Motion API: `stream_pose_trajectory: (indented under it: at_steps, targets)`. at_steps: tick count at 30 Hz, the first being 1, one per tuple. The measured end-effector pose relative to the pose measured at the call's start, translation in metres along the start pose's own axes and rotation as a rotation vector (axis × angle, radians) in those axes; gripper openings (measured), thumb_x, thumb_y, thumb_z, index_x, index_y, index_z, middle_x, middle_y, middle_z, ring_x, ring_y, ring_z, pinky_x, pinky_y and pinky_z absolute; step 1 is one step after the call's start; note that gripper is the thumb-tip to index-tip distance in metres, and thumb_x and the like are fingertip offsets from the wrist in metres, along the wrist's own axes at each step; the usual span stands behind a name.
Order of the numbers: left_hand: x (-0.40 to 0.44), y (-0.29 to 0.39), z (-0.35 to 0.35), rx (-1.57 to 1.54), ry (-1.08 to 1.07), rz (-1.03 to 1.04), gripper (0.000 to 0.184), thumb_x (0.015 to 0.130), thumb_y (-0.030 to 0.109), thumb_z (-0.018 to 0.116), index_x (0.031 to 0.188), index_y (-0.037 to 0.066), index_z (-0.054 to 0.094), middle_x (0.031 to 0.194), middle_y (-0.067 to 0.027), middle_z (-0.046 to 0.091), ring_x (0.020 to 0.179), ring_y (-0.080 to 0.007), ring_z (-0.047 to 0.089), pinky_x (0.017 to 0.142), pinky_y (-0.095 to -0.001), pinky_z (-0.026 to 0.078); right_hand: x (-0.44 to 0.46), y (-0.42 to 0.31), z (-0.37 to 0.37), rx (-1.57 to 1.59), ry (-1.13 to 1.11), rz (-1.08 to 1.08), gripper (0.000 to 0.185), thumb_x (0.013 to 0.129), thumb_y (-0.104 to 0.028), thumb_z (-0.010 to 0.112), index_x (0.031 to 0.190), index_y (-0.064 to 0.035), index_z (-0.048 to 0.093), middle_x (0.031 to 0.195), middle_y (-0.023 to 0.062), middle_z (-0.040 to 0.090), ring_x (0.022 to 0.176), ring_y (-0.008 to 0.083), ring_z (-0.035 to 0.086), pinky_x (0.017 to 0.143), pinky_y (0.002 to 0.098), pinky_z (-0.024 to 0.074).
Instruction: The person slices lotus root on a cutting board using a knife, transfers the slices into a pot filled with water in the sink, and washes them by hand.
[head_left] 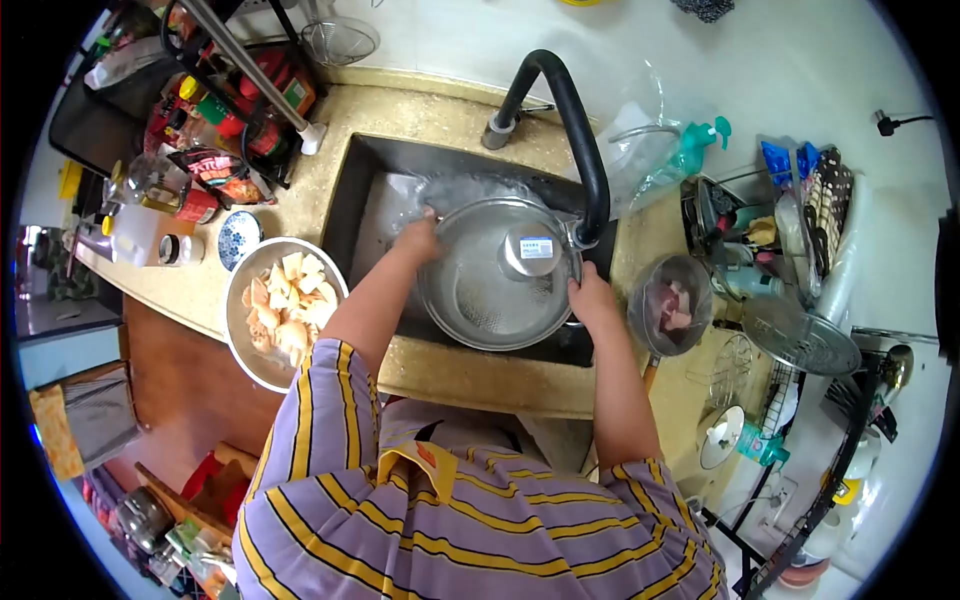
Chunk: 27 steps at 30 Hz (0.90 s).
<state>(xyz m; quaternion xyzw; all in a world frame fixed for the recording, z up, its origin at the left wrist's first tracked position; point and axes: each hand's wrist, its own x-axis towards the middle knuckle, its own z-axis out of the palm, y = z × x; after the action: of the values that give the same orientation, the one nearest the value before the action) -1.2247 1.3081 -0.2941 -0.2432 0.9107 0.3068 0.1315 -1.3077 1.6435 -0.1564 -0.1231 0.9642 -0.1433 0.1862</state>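
Note:
A round glass lid (480, 285) with a metal rim and a labelled steel knob is over the dark sink (350, 215). My left hand (416, 238) is closed on its left edge, the fingers partly hidden. At the right edge, below the tap's spout, my right hand (592, 297) grips the rim. Whether a pot sits beneath the lid I cannot tell. The black curved tap (590, 150) arches over the lid's right side. Water and wet streaks show in the sink behind the lid.
Left of the sink stands a white bowl (236, 340) of cut pale pieces, beside a small blue-patterned dish (228, 238). Right of it is a strainer (640, 320) with pink meat pieces. A green pump bottle (692, 150) and a rack of condiments (255, 130) stand behind.

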Motion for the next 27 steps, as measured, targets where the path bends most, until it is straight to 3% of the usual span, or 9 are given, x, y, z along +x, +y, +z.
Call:
stream_pose_trajectory:
  at_steps: [3,6,9,12,14,20,24,27]
  targets:
    - [-0.003,0.0,-0.003,0.054,-0.061,0.026,0.079,0.076,0.025,0.078,0.147,0.013,0.046,0.131,-0.0207,0.064,0.123,-0.0369,0.061,0.103,-0.0431,0.049,0.0,0.003,-0.011,-0.031,-0.076,-0.025,0.042,0.097,-0.027,0.056,0.13,-0.0016,0.052,0.111,0.0318,0.067,0.105,0.0503,0.064,0.094,0.0558,0.049]
    - [-0.014,0.013,-0.025,0.111,-0.181,0.02,0.071,0.079,0.029,0.074,0.145,0.015,0.051,0.134,-0.0171,0.064,0.124,-0.0367,0.06,0.104,-0.0434,0.049,0.007,0.021,-0.01,-0.047,-0.092,-0.028,0.043,0.096,-0.029,0.055,0.128,-0.0003,0.057,0.116,0.0281,0.067,0.11,0.0475,0.062,0.097,0.0518,0.0486]
    - [-0.018,0.012,-0.027,0.121,-0.143,0.021,0.061,0.086,0.037,0.067,0.142,0.016,0.055,0.134,-0.014,0.064,0.124,-0.036,0.06,0.105,-0.0438,0.048,0.01,0.028,-0.015,-0.032,-0.175,-0.005,0.047,0.096,-0.03,0.056,0.132,0.0003,0.058,0.123,0.0252,0.066,0.115,0.0436,0.062,0.097,0.0485,0.0491]
    - [-0.025,0.016,-0.039,0.146,-0.146,-0.003,0.062,0.091,0.049,0.061,0.145,0.019,0.052,0.131,-0.0206,0.064,0.12,-0.0392,0.062,0.101,-0.0457,0.05,-0.004,0.029,-0.018,0.04,-0.162,0.001,0.047,0.097,-0.031,0.056,0.132,0.0006,0.057,0.123,0.0247,0.066,0.113,0.0427,0.063,0.095,0.0472,0.0497]
    - [-0.044,0.022,-0.054,0.107,-0.087,-0.023,0.057,0.093,0.049,0.058,0.141,0.019,0.055,0.126,-0.0215,0.066,0.116,-0.0394,0.064,0.099,-0.0464,0.051,-0.026,0.023,-0.021,0.136,-0.15,0.023,0.046,0.098,-0.032,0.056,0.13,0.0005,0.058,0.122,0.0246,0.066,0.111,0.0426,0.063,0.094,0.0461,0.05]
    - [-0.111,0.038,-0.097,0.008,0.064,0.045,0.049,0.095,0.051,0.058,0.133,0.019,0.058,0.116,-0.0202,0.07,0.108,-0.0402,0.067,0.093,-0.0475,0.053,-0.087,0.0,-0.026,0.255,0.17,0.011,0.043,0.101,-0.037,0.056,0.127,-0.003,0.059,0.12,0.0246,0.067,0.112,0.0417,0.063,0.094,0.0443,0.0499]
    - [-0.135,0.033,-0.098,-0.009,0.127,0.121,0.049,0.095,0.05,0.058,0.133,0.019,0.057,0.11,-0.0204,0.072,0.106,-0.0401,0.068,0.091,-0.0474,0.053,-0.1,0.02,-0.008,0.421,0.236,-0.014,0.044,0.1,-0.039,0.058,0.128,-0.004,0.059,0.117,0.0257,0.067,0.112,0.0416,0.063,0.095,0.0436,0.0492]
    - [-0.152,0.033,-0.102,0.008,0.055,0.15,0.049,0.095,0.049,0.059,0.133,0.018,0.056,0.108,-0.0222,0.072,0.105,-0.0407,0.068,0.09,-0.0478,0.053,-0.116,0.038,0.016,0.391,0.302,0.022,0.043,0.1,-0.039,0.058,0.127,-0.0046,0.061,0.113,0.025,0.068,0.109,0.0406,0.065,0.092,0.0426,0.05]
